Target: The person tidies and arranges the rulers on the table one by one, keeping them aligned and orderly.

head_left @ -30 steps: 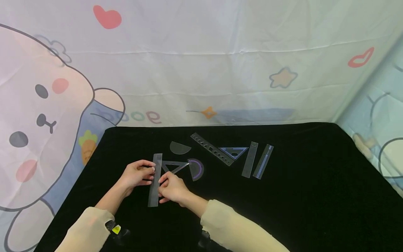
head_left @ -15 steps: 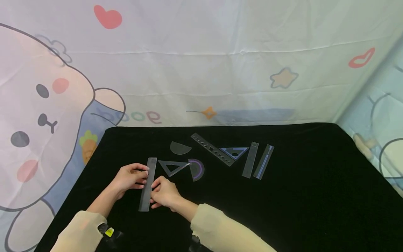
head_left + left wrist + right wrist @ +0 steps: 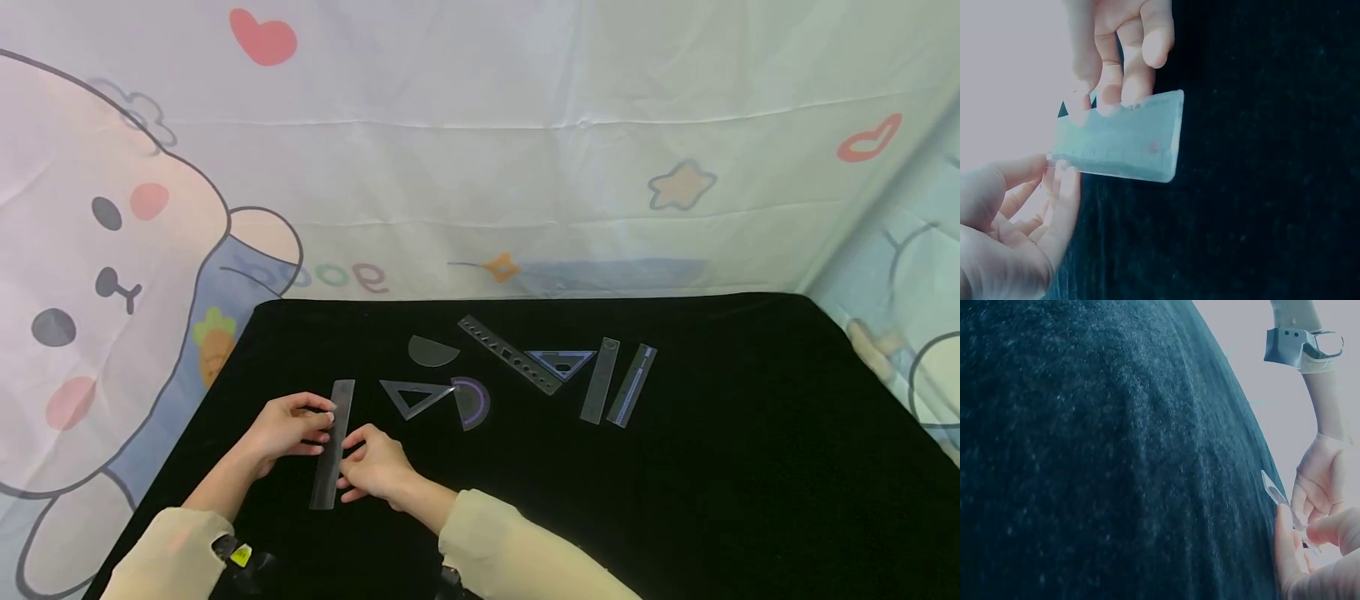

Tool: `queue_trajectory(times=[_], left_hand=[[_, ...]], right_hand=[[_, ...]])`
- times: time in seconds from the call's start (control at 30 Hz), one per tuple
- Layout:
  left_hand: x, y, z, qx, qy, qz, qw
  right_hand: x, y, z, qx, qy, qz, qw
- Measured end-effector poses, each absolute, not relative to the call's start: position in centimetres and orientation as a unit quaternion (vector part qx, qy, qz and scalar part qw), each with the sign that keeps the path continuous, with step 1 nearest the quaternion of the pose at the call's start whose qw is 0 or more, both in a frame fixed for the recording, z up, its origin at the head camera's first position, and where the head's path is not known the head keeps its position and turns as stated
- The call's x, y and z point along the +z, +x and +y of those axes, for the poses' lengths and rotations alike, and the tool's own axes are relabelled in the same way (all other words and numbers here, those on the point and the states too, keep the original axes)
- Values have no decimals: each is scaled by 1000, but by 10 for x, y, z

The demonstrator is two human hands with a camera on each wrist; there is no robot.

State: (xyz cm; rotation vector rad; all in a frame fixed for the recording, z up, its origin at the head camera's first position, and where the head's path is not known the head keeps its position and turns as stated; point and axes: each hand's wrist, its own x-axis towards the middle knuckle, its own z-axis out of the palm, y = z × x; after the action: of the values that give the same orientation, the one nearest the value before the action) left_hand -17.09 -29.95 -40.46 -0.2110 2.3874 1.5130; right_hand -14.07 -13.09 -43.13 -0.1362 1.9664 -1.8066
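A clear straight ruler (image 3: 331, 454) stretches between my two hands over the black cloth, its near end slanting slightly left. My left hand (image 3: 291, 430) pinches its left edge between thumb and fingers. From the other side, my right hand (image 3: 381, 468) pinches the right edge a little nearer to me. In the left wrist view, the ruler (image 3: 1125, 140) spans the gap between both sets of fingers, with faint markings along it. Only a thin corner of the ruler (image 3: 1274, 489) shows in the right wrist view, past the right fingers.
Right of the hands lie a clear set square (image 3: 409, 411), a purple-marked protractor (image 3: 471, 404) and a plain protractor (image 3: 432, 352). Farther right are a stencil ruler (image 3: 510, 356), a blue-marked set square (image 3: 561, 373), a clear ruler (image 3: 599, 383) and a blue-striped ruler (image 3: 632, 387).
Both hands have carried the ruler left and slightly toward the person, away from the clear set square it overlapped earlier. The other drawing tools stay where they were.
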Motion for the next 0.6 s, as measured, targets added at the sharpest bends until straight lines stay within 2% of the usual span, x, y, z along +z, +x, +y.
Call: queue_trajectory(times=[0.6], left_hand=[[-401, -163, -321, 469, -91, 867, 144]], right_hand=[[-427, -136, -150, -664, -75, 676, 311]])
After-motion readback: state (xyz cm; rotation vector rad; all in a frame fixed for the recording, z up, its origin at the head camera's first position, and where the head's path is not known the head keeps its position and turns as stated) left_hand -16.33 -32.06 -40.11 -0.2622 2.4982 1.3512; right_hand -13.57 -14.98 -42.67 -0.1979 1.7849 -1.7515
